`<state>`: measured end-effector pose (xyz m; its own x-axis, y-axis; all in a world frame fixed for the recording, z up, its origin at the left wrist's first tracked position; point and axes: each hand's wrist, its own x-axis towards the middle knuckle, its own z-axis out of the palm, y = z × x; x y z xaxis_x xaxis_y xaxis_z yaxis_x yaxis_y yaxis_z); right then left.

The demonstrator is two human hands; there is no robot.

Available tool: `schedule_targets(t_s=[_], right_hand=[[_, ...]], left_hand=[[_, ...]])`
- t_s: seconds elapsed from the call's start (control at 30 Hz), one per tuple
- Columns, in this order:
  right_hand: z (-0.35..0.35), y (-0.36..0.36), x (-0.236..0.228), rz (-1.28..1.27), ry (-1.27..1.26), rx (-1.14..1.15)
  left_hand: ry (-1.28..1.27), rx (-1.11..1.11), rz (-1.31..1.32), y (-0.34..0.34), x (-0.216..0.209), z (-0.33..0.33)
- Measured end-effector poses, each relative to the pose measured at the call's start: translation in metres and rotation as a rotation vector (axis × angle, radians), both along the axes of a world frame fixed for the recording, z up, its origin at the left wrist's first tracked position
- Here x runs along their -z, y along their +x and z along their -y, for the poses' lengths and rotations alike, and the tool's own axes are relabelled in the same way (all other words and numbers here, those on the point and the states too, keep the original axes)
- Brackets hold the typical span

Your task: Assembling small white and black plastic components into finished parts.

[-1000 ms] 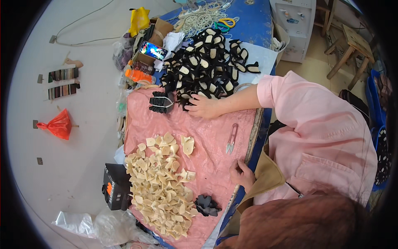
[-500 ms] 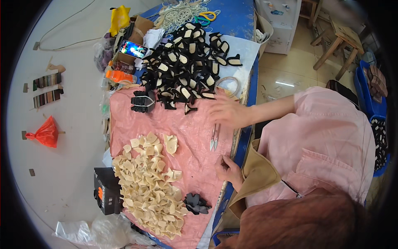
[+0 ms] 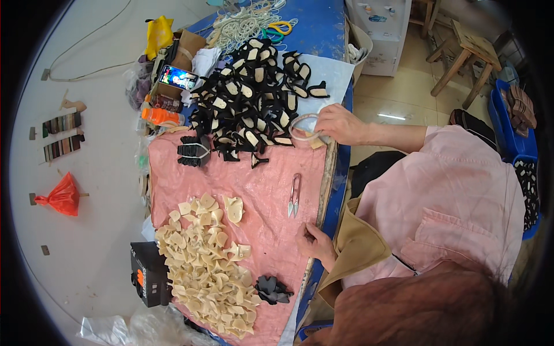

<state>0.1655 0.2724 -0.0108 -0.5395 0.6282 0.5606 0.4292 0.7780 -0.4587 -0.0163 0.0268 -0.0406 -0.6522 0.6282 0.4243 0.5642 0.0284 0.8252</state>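
Note:
My right hand [image 3: 341, 124] reaches in from the right and closes round the rim of a pale ring [image 3: 304, 128] that looks like a roll of tape. It lies beside a heap of black-covered shoe heels [image 3: 245, 95] with pale faces. My left hand [image 3: 317, 245] rests curled at the table's near edge; whatever lies within its fingers is hidden. Between the hands, a pair of metal thread snips [image 3: 294, 196] lies on the pink sheet [image 3: 265, 190]. Bare cream heels [image 3: 210, 271] form a pile farther left. A bundle of dark pieces [image 3: 194, 151] sits at the heap's lower left.
Scissors [image 3: 280, 27] and tangled cord [image 3: 248, 23] lie at the back. A lit phone [image 3: 179, 76] and an orange bottle [image 3: 161, 117] stand along the wall side. Dark grey pieces [image 3: 273, 289] and a black box [image 3: 149, 274] flank the cream pile. A wooden stool [image 3: 467, 55] stands on the floor.
My right hand has moved from above the snips up to the pale ring and taken hold of its rim. The snips now show whole. My left hand stays near the table edge.

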Motion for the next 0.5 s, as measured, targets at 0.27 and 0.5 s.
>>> schedule_targets(t_s=[0.27,0.5], right_hand=[[-0.077,0.028,-0.027,-0.234,0.275,0.337],[-0.191,0.038,-0.005,0.129,0.106,0.537]], left_hand=[[-0.079,-0.005,-0.034,0.0,-0.004,0.003],[-0.046,-0.035,-0.06,0.001,-0.001,0.0]])
